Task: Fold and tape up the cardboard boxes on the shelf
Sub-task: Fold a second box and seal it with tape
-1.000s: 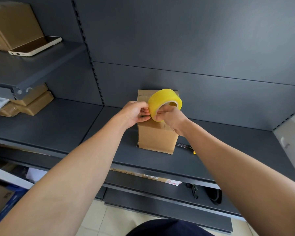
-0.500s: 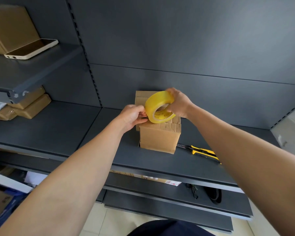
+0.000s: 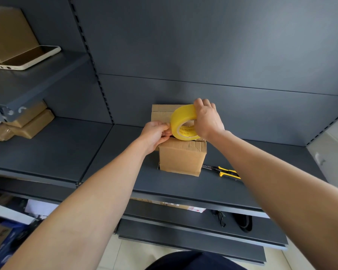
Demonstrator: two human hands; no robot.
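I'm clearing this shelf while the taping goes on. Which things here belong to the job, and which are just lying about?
Part of the job:
- yellow roll of packing tape, gripped by the right hand, pinched at its edge by the left hand
- small brown cardboard box
- yellow-and-black utility knife, likely for cutting

Lying about:
- cream smartphone
- wrapped brown parcels
- large brown carton

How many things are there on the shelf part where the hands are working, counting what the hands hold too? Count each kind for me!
Boxes: 2
Tape rolls: 1
Knives: 1
Total: 4
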